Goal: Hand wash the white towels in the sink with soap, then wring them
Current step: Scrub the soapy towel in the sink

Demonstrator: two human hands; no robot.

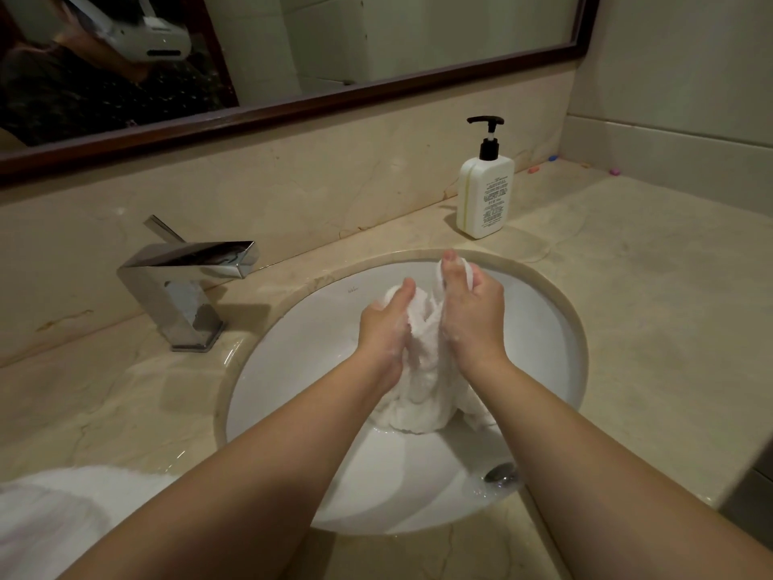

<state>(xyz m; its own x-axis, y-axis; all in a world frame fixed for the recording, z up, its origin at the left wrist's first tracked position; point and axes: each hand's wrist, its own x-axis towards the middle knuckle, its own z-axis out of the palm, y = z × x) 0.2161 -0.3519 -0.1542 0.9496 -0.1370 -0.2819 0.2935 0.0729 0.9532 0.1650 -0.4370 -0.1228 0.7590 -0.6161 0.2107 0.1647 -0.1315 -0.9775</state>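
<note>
Hands both closed on one bunched white terry towel (422, 353), held upright over the round white ceramic sink (539, 328). Left hand (387, 328) has its grip on the towel's left side, fingers curled into the cloth, soap foam on knuckles and palm edge. Right hand (472, 311) pinches the towel's top fold w/ thumb and fingers, a flap of cloth sticking up past the fingertips. Hands sit close together, towel squeezed btwn them. Lower end of the towel hangs down and rests crumpled on the basin floor, approx at sink centre. Both forearms bare, reaching in from the bottom edge of the view.

Metal drain (500, 472) sits at the near-right part of the basin, a little water and bubbles around it, well apart from the towel. Angular chrome faucet (184, 286) stands on the beige marble desk (627, 307) left of the sink, spout pointing toward the basin. White pump bottle w/ black dispenser top (485, 190) stands upright on the desk behind the sink, near the back wall. Second white towel (54, 521) lies heaped on the desk at the near-left corner, beside the left forearm. Dark wood-framed mirror (293, 106) hangs above the backsplash. Few small coloured bits (533, 169) in the far right corner, too small to ID.
</note>
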